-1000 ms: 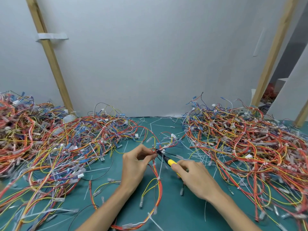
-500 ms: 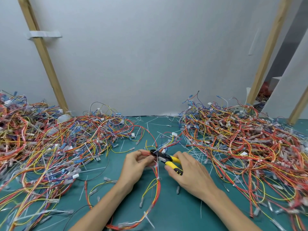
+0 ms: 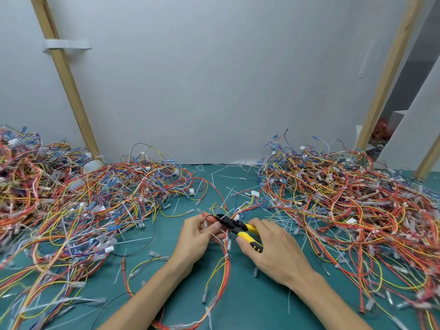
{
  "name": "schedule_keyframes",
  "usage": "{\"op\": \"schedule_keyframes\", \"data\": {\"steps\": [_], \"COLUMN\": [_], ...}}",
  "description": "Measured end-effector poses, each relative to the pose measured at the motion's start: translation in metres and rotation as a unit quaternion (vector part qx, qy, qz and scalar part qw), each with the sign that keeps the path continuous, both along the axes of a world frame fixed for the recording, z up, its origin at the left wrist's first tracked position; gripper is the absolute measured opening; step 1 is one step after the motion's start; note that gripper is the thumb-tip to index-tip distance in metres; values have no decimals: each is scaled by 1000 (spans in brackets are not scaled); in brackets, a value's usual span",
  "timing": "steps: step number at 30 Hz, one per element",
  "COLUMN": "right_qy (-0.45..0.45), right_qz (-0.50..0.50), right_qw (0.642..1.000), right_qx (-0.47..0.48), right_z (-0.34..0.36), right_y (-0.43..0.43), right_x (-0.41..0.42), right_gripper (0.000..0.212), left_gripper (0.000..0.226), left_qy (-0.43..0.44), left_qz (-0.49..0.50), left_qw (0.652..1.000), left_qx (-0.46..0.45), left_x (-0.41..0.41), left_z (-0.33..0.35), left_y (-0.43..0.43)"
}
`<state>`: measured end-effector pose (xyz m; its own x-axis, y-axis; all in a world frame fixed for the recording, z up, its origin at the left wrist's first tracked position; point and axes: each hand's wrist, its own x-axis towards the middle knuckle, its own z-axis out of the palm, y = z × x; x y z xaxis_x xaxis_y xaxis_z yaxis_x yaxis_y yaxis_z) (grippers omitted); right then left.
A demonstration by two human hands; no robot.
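Note:
My left hand pinches a bundle of red, orange and yellow wires that loops down toward me over the green mat. Small cutters with yellow and black handles are gripped in my right hand. Their black jaws point left and sit at the wires right beside my left fingertips. The handles look spread apart. A white connector lies at the far end of the same bundle.
A big tangle of wire harnesses covers the mat's left side, and another heap fills the right. Cut white zip-tie strips litter the green strip between them. A white wall with wooden slats stands behind.
The cutters turned from pointing away to pointing left, and their jaws moved onto the wires at my left fingertips. Both hands shifted slightly toward each other.

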<state>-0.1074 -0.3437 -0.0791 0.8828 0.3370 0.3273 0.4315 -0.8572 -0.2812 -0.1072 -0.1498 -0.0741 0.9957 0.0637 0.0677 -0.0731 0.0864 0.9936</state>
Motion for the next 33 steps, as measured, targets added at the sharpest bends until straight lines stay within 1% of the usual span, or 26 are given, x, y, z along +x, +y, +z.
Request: {"op": "schedule_keyframes", "data": {"steps": [5,9,15,20,24,28,33], "right_qy": [-26,-19,-37,-39,-35,-19,17], "right_qz": [-9,-13,-48,-69,-88,-81,-67], "right_qw": [1000,1000,997,995,993,995,998], "right_qx": [7,10,-44,-61,-77,-56,-13], "right_z": [2,6,8,8,9,11,14], "right_y": [1,-7,-1,1,1,0,-3], "right_x": [0,5,1,-3,-3,-4,-3], "right_gripper": [48,53,57,61,63,65,67], "left_gripper": [6,13,10,5,7,10,11], "left_qy": [-3,1,12,22,12,7,8], "left_qz": [-6,-15,-19,7,-5,-3,-10], "left_qw": [1000,1000,999,1000,1000,999,998], "left_qx": [-4,16,28,20,22,50,59], "left_x": [0,0,4,5,6,7,7], "left_z": [-2,-3,-5,-7,-8,-9,-10], "left_y": [0,-3,-2,-1,-1,-1,0]}}
